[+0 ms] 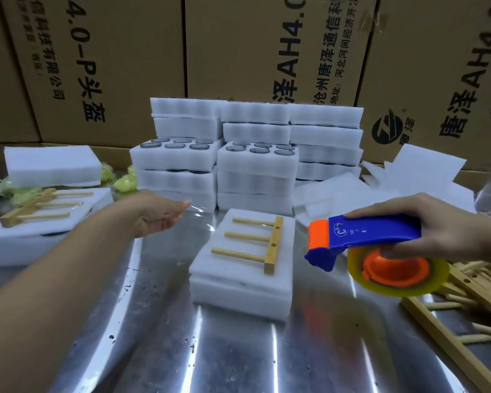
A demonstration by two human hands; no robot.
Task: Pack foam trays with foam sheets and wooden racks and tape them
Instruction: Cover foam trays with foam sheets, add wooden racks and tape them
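Right grip: right hand (425, 222) curled round a blue-and-orange plastic tape dispenser (374, 234), fingers over the blue top, thumb below by the orange hub. Held in the air just right of the centre pack, not touching it.
Roll: yellowish roll of clear tape (403, 282) on the dispenser's hub.
Left grip: left hand (159, 217) with fingers straight and together, pointing right, nothing clasped.
Film: strip of clear film (201, 219) glints between the left fingertips and the centre pack; cannot tell whether the fingers touch it.
Table: shiny stainless steel table (210, 350); bare metal in front of the centre pack and to its left, under the left forearm.
Near right: pile of loose pale wooden racks (465, 302) along the table's right side, below the dispenser.
Centre pack: white foam tray capped with a white foam sheet (238, 282); three-peg wooden rack (272, 245) flat on top, bar right, pegs pointing left.
Left pack: second white foam pack (26, 242) at the left edge, another wooden rack (26, 208) on top, bar left.
Behind: stacks of white foam trays (255, 171) near the centre pack's far edge; two open tops show round grey discs in pockets.
Far right: heap of loose white foam sheets (425, 168).
Far left: white foam block (51, 165), crumpled yellow-green wraps (125, 180) beside it.
Back: wall of brown printed cardboard cartons (267, 52).
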